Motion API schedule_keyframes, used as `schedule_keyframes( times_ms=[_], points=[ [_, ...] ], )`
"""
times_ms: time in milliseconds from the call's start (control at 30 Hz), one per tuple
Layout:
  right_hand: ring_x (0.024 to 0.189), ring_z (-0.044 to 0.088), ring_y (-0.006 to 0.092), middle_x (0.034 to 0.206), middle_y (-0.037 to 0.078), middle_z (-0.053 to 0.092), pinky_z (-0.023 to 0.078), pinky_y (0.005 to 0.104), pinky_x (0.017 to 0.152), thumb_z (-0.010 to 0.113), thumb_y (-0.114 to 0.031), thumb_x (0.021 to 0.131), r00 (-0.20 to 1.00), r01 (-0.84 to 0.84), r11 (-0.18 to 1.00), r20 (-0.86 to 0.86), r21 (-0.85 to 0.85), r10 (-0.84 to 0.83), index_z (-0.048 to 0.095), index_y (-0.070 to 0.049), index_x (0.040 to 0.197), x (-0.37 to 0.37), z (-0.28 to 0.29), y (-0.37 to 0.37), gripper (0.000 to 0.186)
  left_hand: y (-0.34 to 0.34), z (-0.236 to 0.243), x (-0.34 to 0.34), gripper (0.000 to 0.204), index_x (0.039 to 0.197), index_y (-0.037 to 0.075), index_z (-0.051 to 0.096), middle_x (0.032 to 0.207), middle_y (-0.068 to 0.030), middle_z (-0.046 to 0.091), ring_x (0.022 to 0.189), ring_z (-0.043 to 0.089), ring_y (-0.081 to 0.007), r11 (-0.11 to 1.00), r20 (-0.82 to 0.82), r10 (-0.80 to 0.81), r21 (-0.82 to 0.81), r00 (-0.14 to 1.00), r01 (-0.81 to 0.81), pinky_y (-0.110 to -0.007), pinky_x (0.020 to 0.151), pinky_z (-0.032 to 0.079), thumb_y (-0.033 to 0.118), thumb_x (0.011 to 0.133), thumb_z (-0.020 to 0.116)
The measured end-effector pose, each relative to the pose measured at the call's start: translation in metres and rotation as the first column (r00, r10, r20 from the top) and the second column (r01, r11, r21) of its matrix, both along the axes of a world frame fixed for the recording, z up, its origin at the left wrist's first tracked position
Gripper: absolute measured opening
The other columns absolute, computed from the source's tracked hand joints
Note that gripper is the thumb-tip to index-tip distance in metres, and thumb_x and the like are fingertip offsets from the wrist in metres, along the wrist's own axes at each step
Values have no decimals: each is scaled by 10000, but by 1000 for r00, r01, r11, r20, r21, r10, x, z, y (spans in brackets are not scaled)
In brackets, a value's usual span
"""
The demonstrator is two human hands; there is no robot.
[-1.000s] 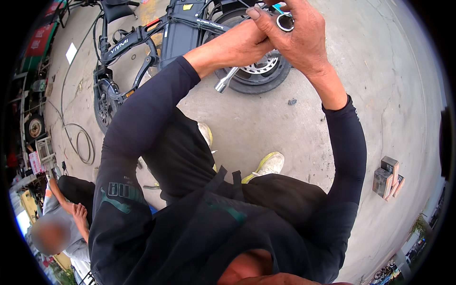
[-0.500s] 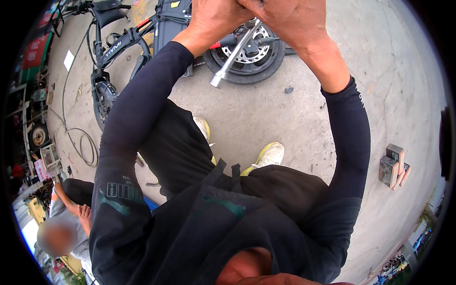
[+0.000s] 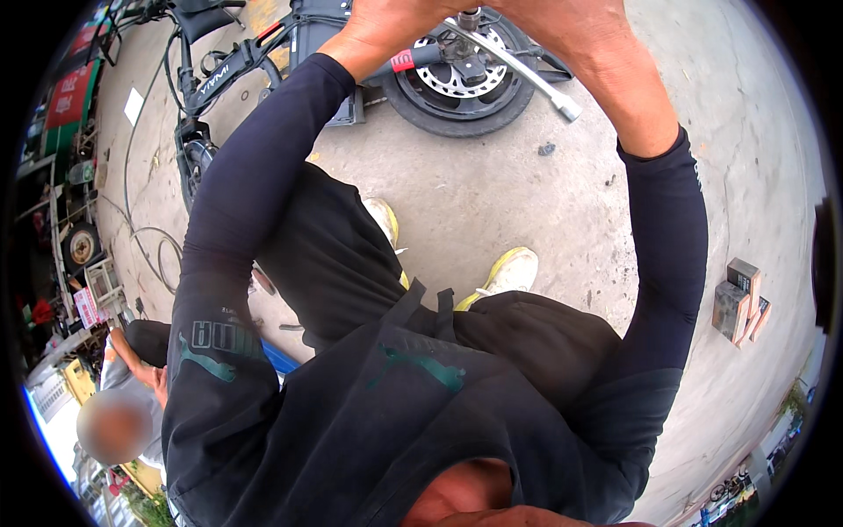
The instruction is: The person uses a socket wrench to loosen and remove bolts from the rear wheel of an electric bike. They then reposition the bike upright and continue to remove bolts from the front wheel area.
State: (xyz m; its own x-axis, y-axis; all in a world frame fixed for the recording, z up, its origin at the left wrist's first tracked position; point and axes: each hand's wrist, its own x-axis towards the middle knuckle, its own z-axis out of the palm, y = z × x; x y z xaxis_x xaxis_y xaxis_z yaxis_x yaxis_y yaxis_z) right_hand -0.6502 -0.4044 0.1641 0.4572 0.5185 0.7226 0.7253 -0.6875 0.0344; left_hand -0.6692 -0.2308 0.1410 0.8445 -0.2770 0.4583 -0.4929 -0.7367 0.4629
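Note:
At the upper edge, my left hand [image 3: 395,26] and my right hand [image 3: 566,35] are close together, gripping a metal socket wrench [image 3: 514,63]. Most of their fingers lie outside the picture. The wrench's long bar slants down to the right, a silver socket at its end, and a shorter socket end shows between the hands. Beneath is a wheel [image 3: 461,123] with a black tyre and a round brake disc [image 3: 428,79], part of a black electric bike lying on its side. A red-marked grey tube [image 3: 413,58] reaches the hub.
A second black folding bike [image 3: 211,88] stands to the left, near a loose cable [image 3: 158,237]. Boxes [image 3: 738,303] sit on the concrete at right. Another person [image 3: 132,386] sits at lower left. My shoes [image 3: 509,272] are below the wheel.
The wrench has swung round: its socket end pointed down-left and now points down-right. My right hand has shifted right, and the hands have moved slightly up in the picture.

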Motion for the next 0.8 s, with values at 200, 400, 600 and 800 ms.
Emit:
schedule_keyframes(
  times_ms=[200, 400, 600, 800],
  points=[
    [680, 696, 315, 713, 121, 668, 534, 425, 568, 674, -335, 915, 999, -38, 999, 10, -22, 39, 615, -85, 837, -1, -4, 5, 269, -6, -13, 0, 167, 1058, 23, 711, 1008, -192, 737, 964, 704, -327, 924, -34, -368, -124, 929, 362, -416, 826, 535, 87, 922, 639],
    [681, 694, 313, 723, 107, 667, 535, 421, 582, 688, -369, 905, 998, -19, 1000, 54, 0, 19, 621, -96, 846, 0, -1, 1, 288, 9, -6, 6, 114, 886, -3, 758, 803, -158, 747, 730, 718, -220, 957, -123, -276, -126, 953, 261, -360, 690, 550, 100, 896, 710],
    [663, 689, 312, 711, 109, 661, 533, 415, 576, 699, -374, 888, 997, -21, 1000, 73, -6, 22, 620, -97, 813, -1, -4, 7, 298, 16, -19, 14, 167, 832, 2, 754, 740, -137, 734, 644, 694, -288, 990, 41, 19, 140, 999, -25, -366, 634, 541, 167, 854, 772],
    [648, 688, 314, 679, 116, 653, 531, 427, 576, 699, -354, 884, 995, -78, 997, 61, 19, 77, 621, -102, 791, -1, -8, 9, 280, 16, -7, 3, 113, 924, 3, 723, 878, -152, 742, 836, 703, -290, 896, -120, -443, -98, 888, 434, -374, 775, 542, 104, 876, 717]
  ],
)
